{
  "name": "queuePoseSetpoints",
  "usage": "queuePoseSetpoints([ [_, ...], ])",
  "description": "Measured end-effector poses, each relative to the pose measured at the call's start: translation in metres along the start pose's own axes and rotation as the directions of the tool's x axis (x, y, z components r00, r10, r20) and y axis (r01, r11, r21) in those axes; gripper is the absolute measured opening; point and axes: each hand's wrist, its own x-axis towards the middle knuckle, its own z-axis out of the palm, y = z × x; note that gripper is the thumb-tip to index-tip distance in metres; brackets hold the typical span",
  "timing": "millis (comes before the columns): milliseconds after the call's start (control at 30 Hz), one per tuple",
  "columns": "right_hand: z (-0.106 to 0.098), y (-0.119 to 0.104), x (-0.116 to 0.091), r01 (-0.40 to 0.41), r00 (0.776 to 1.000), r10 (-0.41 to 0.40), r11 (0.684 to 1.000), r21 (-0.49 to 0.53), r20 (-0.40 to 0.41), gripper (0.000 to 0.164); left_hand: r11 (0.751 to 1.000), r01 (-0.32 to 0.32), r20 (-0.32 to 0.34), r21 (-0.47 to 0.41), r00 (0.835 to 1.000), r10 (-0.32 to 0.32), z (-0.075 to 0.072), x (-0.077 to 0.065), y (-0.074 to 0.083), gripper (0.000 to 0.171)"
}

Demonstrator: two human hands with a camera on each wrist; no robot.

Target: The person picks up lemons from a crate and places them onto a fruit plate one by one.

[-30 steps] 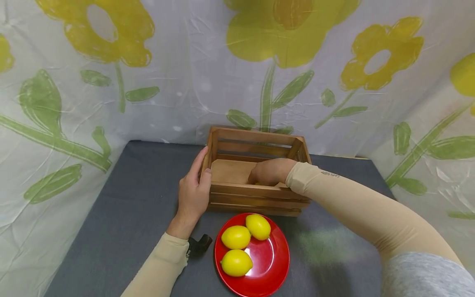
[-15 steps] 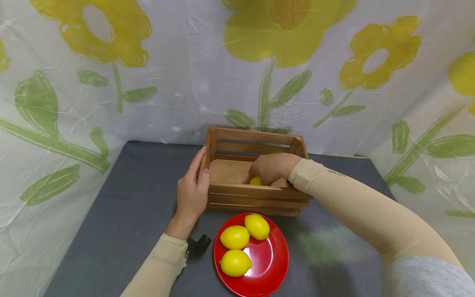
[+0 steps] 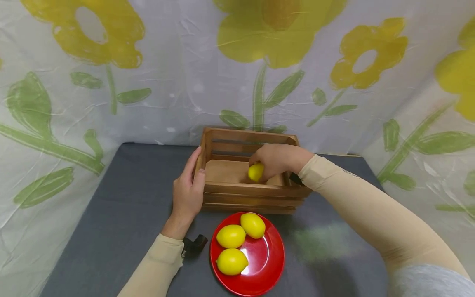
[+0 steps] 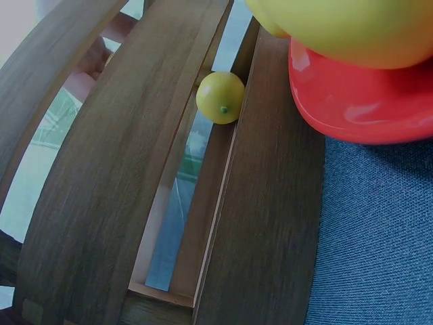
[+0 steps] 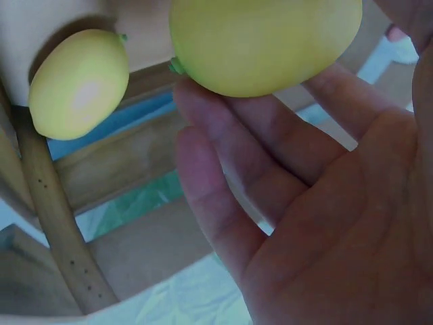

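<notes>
Currently, R hand (image 3: 276, 159) grips yellow lemon (image 3: 255, 172) inside wooden crate (image 3: 245, 189), nr far edge of table (image 3: 141, 206); L hand (image 3: 188, 194), fingers straight, against crate's L end. Lemon prob. light, firm, slick; best held round middle.

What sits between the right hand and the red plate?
The wooden crate's front wall stands between the right hand and red plate, as the head view shows.
</notes>
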Motion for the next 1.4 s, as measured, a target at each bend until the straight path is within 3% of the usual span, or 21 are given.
queuePoseSetpoints([
  [267, -0.006, 0.003, -0.020, 0.009, 0.994, -0.005, 0.999, 0.035, -0.111, 0.050, 1.000, -0.018, 0.000, -0.004, 1.000, 0.018, -0.001, 0.003, -0.002, 0.060],
  [500, -0.008, 0.001, -0.043, 0.013, 0.974, -0.011, 1.000, 0.008, -0.227, 0.047, 1.000, -0.002, 0.003, -0.002, 1.000, 0.002, -0.003, 0.005, -0.003, 0.061],
  [900, -0.010, -0.027, -0.086, -0.031, 0.943, 0.040, 0.999, 0.031, -0.331, 0.048, 1.000, -0.009, 0.002, -0.009, 1.000, 0.009, -0.004, 0.010, -0.007, 0.059],
  [1067, -0.003, -0.041, -0.103, -0.030, 0.929, 0.023, 0.999, -0.014, -0.369, 0.047, 1.000, -0.005, 0.005, -0.006, 1.000, 0.005, -0.004, 0.009, -0.008, 0.058],
  [1267, 0.013, -0.056, -0.120, -0.021, 0.923, 0.004, 0.999, -0.041, -0.384, 0.057, 1.000, -0.010, -0.001, -0.010, 1.000, 0.010, -0.004, 0.008, -0.008, 0.058],
  [1400, 0.027, -0.067, -0.131, 0.011, 0.913, -0.050, 0.995, -0.098, -0.405, 0.061, 1.000, 0.002, -0.003, -0.005, 1.000, -0.002, -0.004, 0.009, -0.005, 0.058],
])
